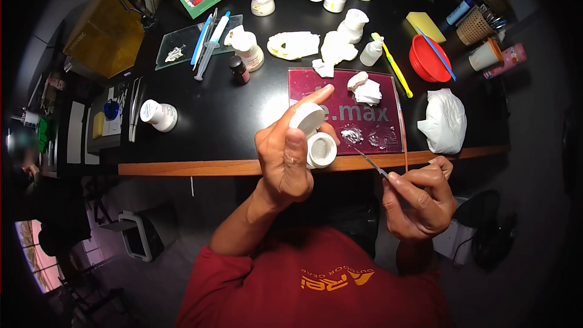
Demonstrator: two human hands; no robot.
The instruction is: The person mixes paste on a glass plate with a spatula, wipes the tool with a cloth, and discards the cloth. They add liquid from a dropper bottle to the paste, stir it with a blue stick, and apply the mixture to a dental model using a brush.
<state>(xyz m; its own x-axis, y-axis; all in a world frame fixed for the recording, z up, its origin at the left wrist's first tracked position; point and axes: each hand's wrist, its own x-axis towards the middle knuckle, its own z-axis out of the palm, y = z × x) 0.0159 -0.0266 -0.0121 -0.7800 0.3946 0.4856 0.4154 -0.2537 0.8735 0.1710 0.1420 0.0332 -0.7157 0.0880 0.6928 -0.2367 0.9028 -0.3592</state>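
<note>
My left hand [280, 161] is wrapped round a small white jar [321, 150] with its mouth tipped toward me. The jar's round lid [307, 119] stands open, held near my thumb. Pinched in my right hand [423, 200] is a slim metal spatula [372, 163], its tip near the front edge of a dark red "e.max" mixing slab [392, 89]. White powdery or pasty material [352, 136] lies smeared on the slab, close to the spatula's tip. Crumpled white tissue [365, 89] sits farther back on the slab.
Right of the slab are a white wrapped bundle [445, 121], a red bowl [425, 64] and a yellow toothbrush-like handle [395, 70]. White bottles [248, 51], a dark vial [238, 71], a syringe [212, 42] and a green bin [212, 0] stand behind. The wooden table edge [182, 168] runs in front.
</note>
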